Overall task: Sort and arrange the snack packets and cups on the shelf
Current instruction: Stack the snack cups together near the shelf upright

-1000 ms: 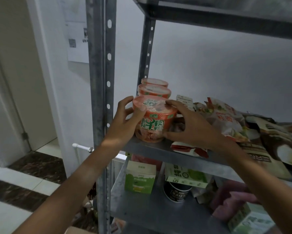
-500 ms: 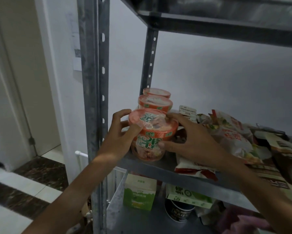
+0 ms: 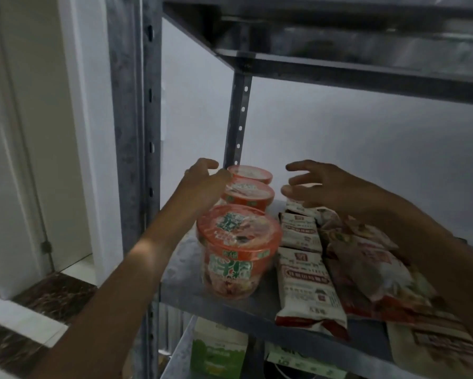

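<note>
Three orange noodle cups stand in a row running front to back at the left end of the grey metal shelf (image 3: 260, 314): a front cup (image 3: 236, 248), a middle cup (image 3: 247, 194) and a rear cup (image 3: 250, 173). My left hand (image 3: 204, 184) reaches past the front cup, its fingers relaxed against the left side of the middle and rear cups. On the other side, my right hand (image 3: 328, 186) hovers with spread fingers to the right of the rear cups, above white snack packets (image 3: 303, 265). Neither hand holds anything.
A larger red and white bag (image 3: 372, 266) and a brown packet (image 3: 438, 348) lie right of the white packets. The front upright post (image 3: 131, 149) stands left of my left arm. A green and white carton (image 3: 219, 348) sits on the shelf below. Another shelf (image 3: 339, 58) hangs overhead.
Both hands let go of the front cup, which now stands on the shelf, and moved back toward the rear cups. The camera came closer and higher.
</note>
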